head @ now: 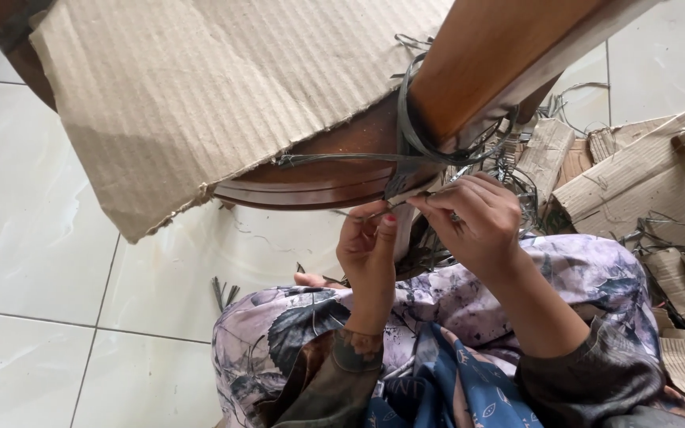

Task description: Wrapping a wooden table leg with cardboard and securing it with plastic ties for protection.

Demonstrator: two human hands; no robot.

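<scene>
Head view, looking down past the lap. A polished wooden furniture frame (334,170) crosses the top of the picture, with a thicker wooden leg (493,55) running up to the right. A torn sheet of cardboard (200,87) lies over the frame. Dark flat strapping (407,131) is wound around the joint where leg meets frame, with loose strands trailing out to the left along the cardboard's edge.

Left hand (368,250): raised under the frame, fingers curled, thumb and forefinger pinching a thin strand at the underside of the joint. Right hand (473,226): just beside it, almost touching, fingers bunched and pinched on the same strand or on one next to it; which of the two I cannot tell. No tool shows in either hand.

Around: white floor tiles (33,238), cardboard scraps (644,170) heaped at right, cut ends of strapping scattered among them and on the tiles. Patterned lilac trousers (517,293) fill the bottom of the picture.

Judgement: the step in hand looks like working the binding at the joint, picking at a knot or a tucked end. Whether it goes on or comes off cannot be read. The next move calls for a steady pinch on one side and a pull along the strand, not across, with slack kept out of the loops.
</scene>
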